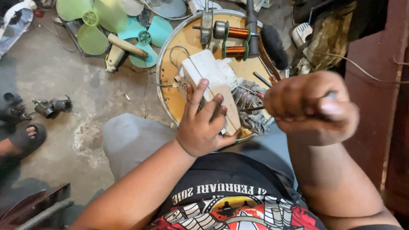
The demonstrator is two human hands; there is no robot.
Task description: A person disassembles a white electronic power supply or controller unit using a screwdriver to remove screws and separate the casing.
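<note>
My left hand (200,125) grips the white plastic housing (211,79) over the round tray (170,100); my right hand's (313,106) fingers close around a thin screwdriver (251,109).

The person wears a black T-shirt with a red, white and yellow print. Grey trousers cover the knees. Both forearms are bare.

Bare concrete floor (64,81) left of the crowded round tray (164,64); 2 copper coils (236,40) behind.
</note>
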